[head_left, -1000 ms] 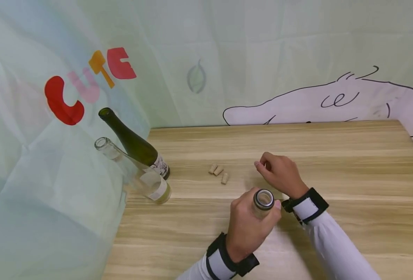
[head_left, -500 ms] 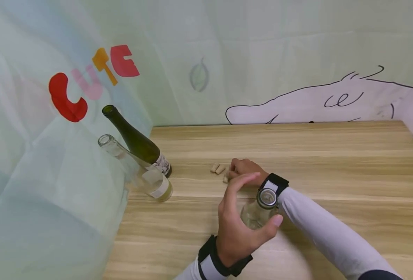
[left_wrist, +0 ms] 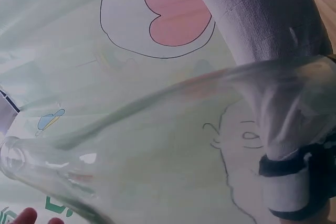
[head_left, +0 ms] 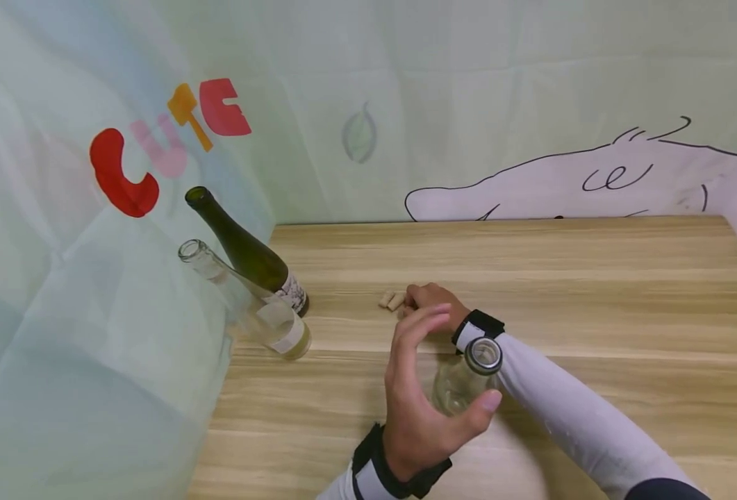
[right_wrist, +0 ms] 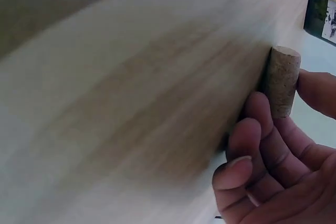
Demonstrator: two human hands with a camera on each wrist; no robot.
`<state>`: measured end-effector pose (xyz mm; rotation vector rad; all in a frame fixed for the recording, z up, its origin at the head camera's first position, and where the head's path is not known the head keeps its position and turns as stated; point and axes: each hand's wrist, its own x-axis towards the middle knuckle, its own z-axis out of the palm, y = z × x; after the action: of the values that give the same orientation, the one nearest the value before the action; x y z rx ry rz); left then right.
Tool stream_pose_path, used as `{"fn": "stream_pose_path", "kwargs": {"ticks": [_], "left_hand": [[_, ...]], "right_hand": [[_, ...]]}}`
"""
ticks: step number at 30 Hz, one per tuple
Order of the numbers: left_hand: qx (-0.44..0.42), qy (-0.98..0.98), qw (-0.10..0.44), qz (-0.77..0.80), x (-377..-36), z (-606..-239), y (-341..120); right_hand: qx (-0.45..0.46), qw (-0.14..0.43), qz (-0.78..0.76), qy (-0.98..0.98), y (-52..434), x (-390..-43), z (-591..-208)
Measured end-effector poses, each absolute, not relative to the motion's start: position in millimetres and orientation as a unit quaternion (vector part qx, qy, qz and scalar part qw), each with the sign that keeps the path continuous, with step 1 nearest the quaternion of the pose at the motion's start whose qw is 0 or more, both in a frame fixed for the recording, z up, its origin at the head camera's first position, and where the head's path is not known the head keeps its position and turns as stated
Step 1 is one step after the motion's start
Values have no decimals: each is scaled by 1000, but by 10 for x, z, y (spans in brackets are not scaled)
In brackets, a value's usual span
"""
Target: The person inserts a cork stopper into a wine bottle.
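Note:
A clear empty bottle (head_left: 462, 382) stands on the wooden table (head_left: 593, 278) near its front. My left hand (head_left: 449, 368) cups it: the thumb presses the neck and the fingers arch loosely round the far side. In the left wrist view the bottle's glass (left_wrist: 173, 145) fills the frame. My right hand (head_left: 413, 304) reaches across behind the bottle and pinches a cork (right_wrist: 282, 80) between thumb and fingers, low over the table. Two more corks (head_left: 391, 300) lie just left of that hand.
A dark green bottle (head_left: 243, 253) and a clear labelled bottle (head_left: 252, 302) stand open at the table's left edge. A printed cloth backdrop (head_left: 155, 146) hangs behind and to the left. Bare wood stretches to the right.
My right hand moved left, across behind the bottle, to the corks and took hold of one. My left hand's fingers loosened from a full grip on the bottle.

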<state>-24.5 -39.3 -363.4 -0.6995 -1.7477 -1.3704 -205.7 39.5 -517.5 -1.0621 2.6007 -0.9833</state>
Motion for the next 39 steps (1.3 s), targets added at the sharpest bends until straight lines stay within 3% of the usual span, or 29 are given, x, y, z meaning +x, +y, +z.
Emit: {"fn": "stream_pose_path", "kwargs": {"ticks": [6, 14, 23, 29, 35, 39], "left_hand": [[-276, -696, 375, -546, -254, -3670, -395], [-264, -699, 325, -579, -260, -3780, -448], [-120, -674, 250, -685, -497, -3937, -833], [-38, -717, 218, -661, -756, -4164, -1084], [9, -767, 169, -619, -889, -4468, -1179], [15, -799, 137, -585, -893, -4568, -1159]], "right_hand": [[-392, 41, -358, 846, 476, -2016, -5046], [-362, -11, -416, 834, 976, -1912, -4378], [-350, -138, -445, 813, 1498, -1564, -3581], [-416, -235, -508, 717, 1465, -1131, -2964], [-507, -250, -611, 554, 1348, -844, -2898], [-546, -270, -602, 517, 1318, -790, -2976]]}}
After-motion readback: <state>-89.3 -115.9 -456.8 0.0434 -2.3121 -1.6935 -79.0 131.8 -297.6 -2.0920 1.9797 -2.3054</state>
